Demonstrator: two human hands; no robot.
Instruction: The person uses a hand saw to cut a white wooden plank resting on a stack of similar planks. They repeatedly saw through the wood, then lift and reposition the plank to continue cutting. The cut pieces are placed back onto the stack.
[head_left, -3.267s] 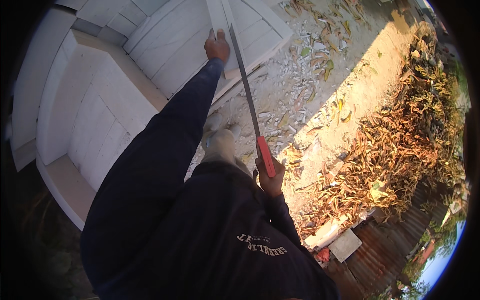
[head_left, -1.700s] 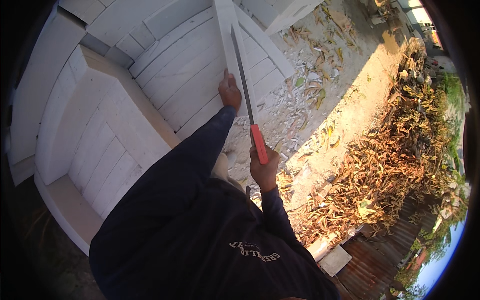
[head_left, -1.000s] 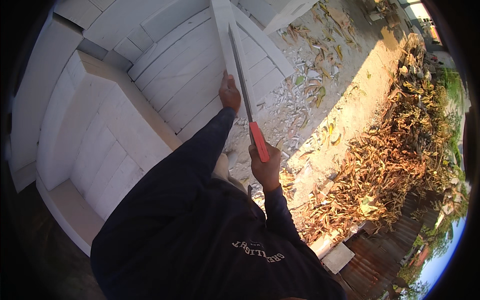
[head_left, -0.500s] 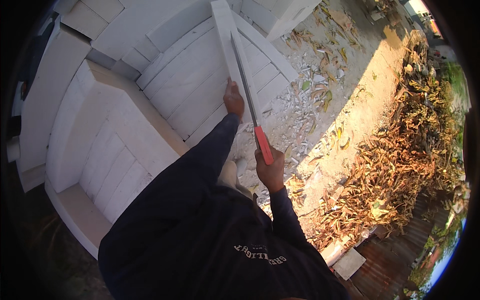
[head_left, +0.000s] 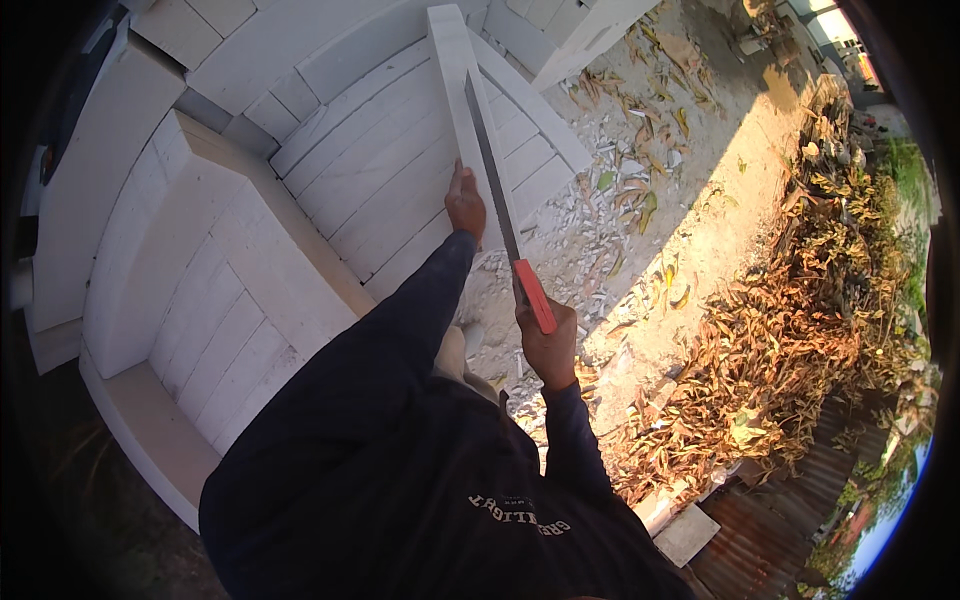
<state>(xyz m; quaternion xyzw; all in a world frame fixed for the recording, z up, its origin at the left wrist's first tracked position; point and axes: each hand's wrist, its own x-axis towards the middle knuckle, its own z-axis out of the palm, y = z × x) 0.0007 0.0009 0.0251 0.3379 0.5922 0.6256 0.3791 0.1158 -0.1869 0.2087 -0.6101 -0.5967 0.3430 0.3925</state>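
Note:
My right hand (head_left: 549,345) is closed round the red handle of a handsaw (head_left: 494,172). Its long, thin grey blade points away from me and lies along the top of a long, narrow white block (head_left: 455,75). At the block's left side, near its closer end, my left hand (head_left: 465,205) grips the edge, the thumb side up against it. The block rests over a stack of white blocks (head_left: 385,165). I cannot make out how deep the blade sits in the block.
More white blocks (head_left: 230,210) form a low, stepped stack on the left. White chips and leaves litter the ground (head_left: 610,170) to the right. Beyond lies a heap of dry brown leaves (head_left: 780,350), with rusty corrugated sheet (head_left: 770,530) at the lower right.
The saw and my right hand have come slightly back toward me and to the right. My left hand stays on the block. The whole view has shifted a little.

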